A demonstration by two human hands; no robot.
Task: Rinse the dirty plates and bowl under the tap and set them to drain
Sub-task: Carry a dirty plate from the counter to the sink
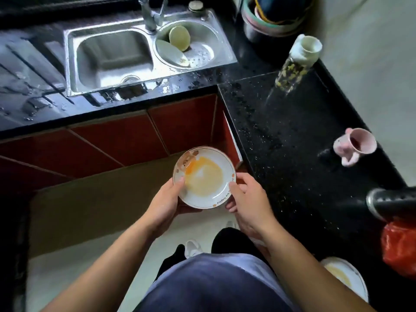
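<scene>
I hold a white plate [204,177] with a gold rim, cartoon prints and an orange-yellow smear, level in front of my waist and well short of the counter. My left hand [165,202] grips its left edge, thumb on the rim. My right hand [248,199] grips its right edge. Another smeared white dish [346,278] lies on the counter at the lower right. In the round right basin [211,39] of the steel sink, a white plate [171,52] and a pale green dish [180,38] lean on edge. The tap [149,15] stands between the basins; no water is seen running.
The large left basin [112,57] holds nothing. The black counter carries a glass bottle [295,64], a pink mug [354,146], a dark pot [391,203], a red bag [400,248] and stacked tubs [270,16]. Red cabinet doors and a cardboard sheet [101,199] lie below.
</scene>
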